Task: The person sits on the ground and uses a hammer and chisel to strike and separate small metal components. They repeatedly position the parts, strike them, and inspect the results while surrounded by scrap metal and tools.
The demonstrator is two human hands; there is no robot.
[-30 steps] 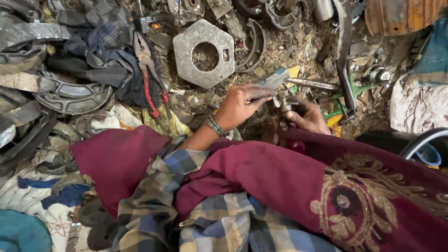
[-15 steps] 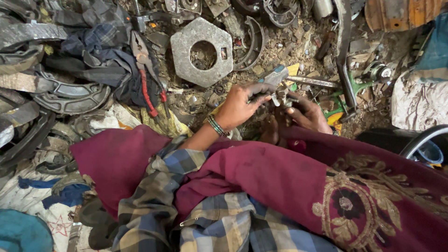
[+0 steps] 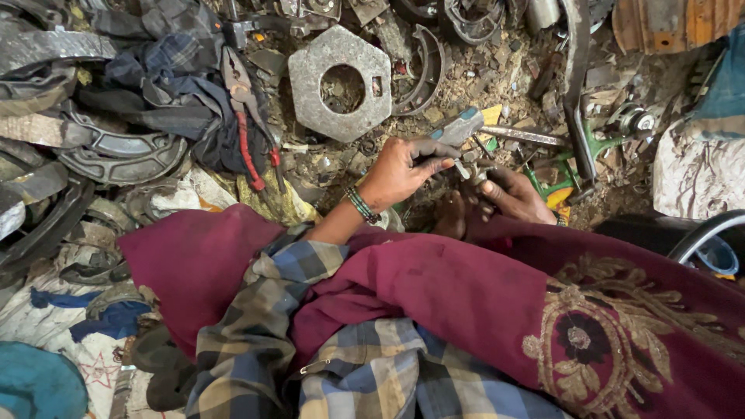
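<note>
Head view: my left hand (image 3: 403, 167) is closed round a small metal tool (image 3: 459, 128), grey w/ a bluish head, its long axis running from abt 7 o'clock up to 1 o'clock out of my fist. My right hand (image 3: 516, 194) sits just beside it at 4 o'clock, fingers curled on a small metal part (image 3: 473, 172); can't tell exactly what it is, too small & half hidden. Tool tip points down onto that part, so the two hands nearly touch; left is the nearer to the tool, right steadies the piece. Both are over dirty ground littered w/ scrap: a hexagonal plate (image 3: 339, 81) at 11 o'clock, red-handled pliers (image 3: 247, 116) further at 10. Vs a sec ago: hands barely shifted, same grip, tool at abt the same angle.
</note>
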